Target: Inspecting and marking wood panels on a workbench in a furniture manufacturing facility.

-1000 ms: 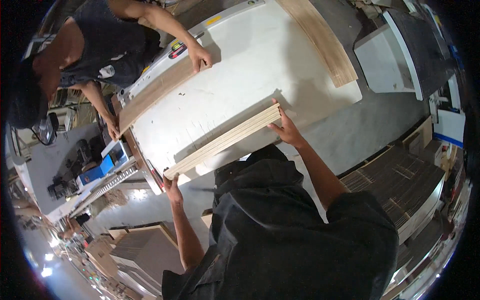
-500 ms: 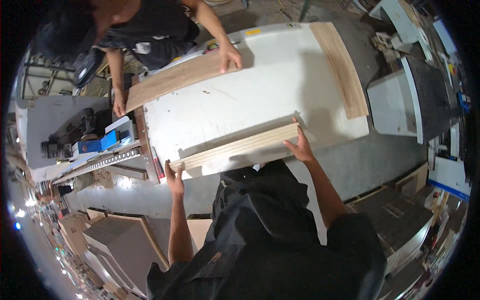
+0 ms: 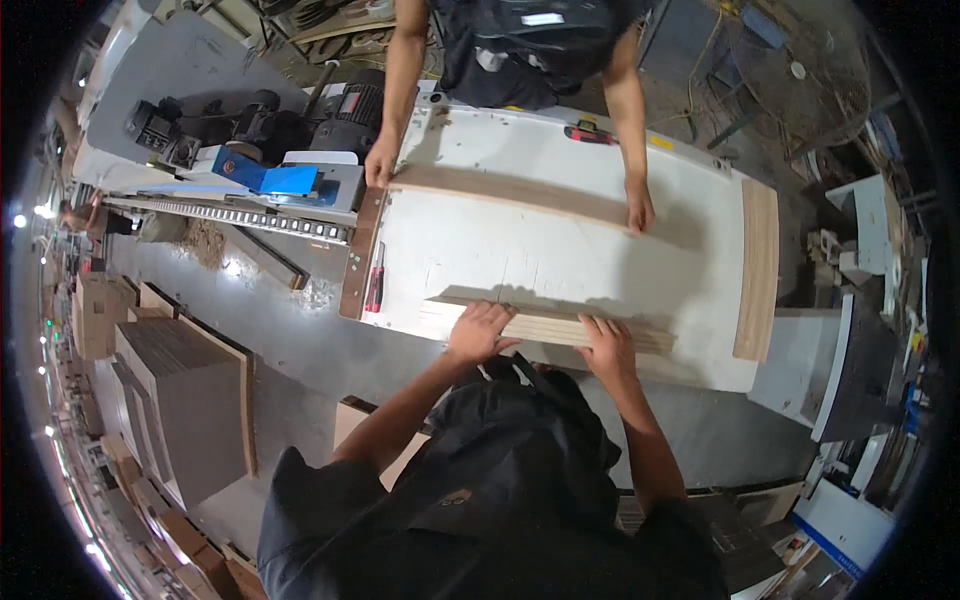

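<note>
A stack of thin pale wooden strips [image 3: 550, 326] stands on edge along the near side of the white tabletop [image 3: 560, 257]. My left hand [image 3: 482, 332] grips it left of its middle, fingers over the top. To the right, my right hand [image 3: 608, 348] holds the same stack, its fingers close together over the top and the thumb toward me. Both ends of the stack stick out beyond my hands. Across the table, a co-worker's two hands hold a long brown wood-grain board [image 3: 510, 195] by its ends.
More wood-grain boards [image 3: 758, 270] lie across the table's right end. A red-handled tool [image 3: 375, 285] rests at the left edge, beside a machine with a blue guard [image 3: 290, 181] and motors. Another red tool [image 3: 588, 133] lies near the co-worker. Stacked panels [image 3: 190, 400] stand on the floor at left.
My hands have moved from the stack's ends in toward its middle, and the stack has come down near the table edge. The co-worker's board has moved toward me. My view has turned.
</note>
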